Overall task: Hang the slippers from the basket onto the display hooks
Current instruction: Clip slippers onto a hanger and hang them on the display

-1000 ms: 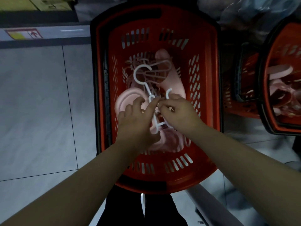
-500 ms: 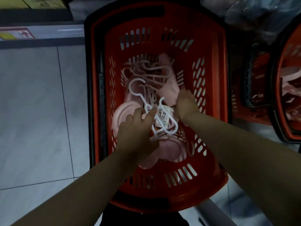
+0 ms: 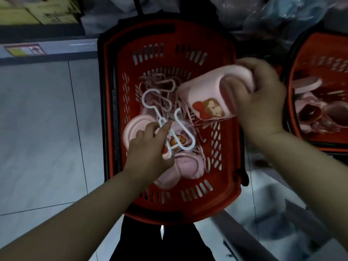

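Pink slipper (image 3: 211, 95), gripped by the right hand (image 3: 263, 102), hangs above the red basket (image 3: 188, 210); the left hand (image 3: 148, 147), well apart, pinches a white hanger (image 3: 180, 129) inside it. Lift slowly: thin threads (image 3: 195, 123) seem to tie the slipper to the tangle (image 3: 160, 85) below.

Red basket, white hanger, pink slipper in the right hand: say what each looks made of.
Red basket: rigid moulded plastic, by its slotted walls and dull sheen. White hanger, pinched by the left hand: thin smooth plastic, likely, with a moulded hook. Pink slipper, gripped by the right hand: probably soft foam or rubbery plastic, matte, thick-walled, with a printed cartoon face; blur leaves it open.
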Available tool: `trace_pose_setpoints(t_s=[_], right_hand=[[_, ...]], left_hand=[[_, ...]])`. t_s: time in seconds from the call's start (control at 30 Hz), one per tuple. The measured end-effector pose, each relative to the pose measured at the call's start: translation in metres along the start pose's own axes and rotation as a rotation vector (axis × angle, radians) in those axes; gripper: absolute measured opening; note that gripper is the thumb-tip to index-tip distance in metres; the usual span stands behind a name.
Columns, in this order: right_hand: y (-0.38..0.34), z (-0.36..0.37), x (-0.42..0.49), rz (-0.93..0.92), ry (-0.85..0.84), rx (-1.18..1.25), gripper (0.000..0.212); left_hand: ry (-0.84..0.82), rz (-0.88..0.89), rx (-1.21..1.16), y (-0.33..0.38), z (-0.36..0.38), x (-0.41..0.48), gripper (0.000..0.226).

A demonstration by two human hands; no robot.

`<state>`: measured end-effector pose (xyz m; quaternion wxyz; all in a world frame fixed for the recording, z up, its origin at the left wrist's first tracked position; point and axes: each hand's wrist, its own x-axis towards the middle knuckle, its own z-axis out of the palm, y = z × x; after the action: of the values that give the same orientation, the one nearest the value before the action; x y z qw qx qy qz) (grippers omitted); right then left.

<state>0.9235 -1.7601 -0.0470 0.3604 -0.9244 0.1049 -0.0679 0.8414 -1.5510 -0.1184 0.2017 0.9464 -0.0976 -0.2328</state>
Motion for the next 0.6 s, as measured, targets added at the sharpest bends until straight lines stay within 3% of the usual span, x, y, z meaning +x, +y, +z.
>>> trace_pose_setpoints(t_s=[0.23,0.4,0.6], right_hand=[[-0.013,-0.033,0.043,-0.02,-0.2,-0.082,0.028],[-0.024,-0.025,0.051,0.009,-0.254,-0.101,0.027],[-0.034,-0.018,0.055,0.043,-0.509,-0.025,0.023]], left_hand=[[0.127,0.162,0.088,0.017,-0.027,-0.015,0.091],[0.136,0.319,0.164,0.033,-0.047,-0.022,0.084],[0.163,0.271,0.193,0.03,-0.06,-0.027,0.087]])
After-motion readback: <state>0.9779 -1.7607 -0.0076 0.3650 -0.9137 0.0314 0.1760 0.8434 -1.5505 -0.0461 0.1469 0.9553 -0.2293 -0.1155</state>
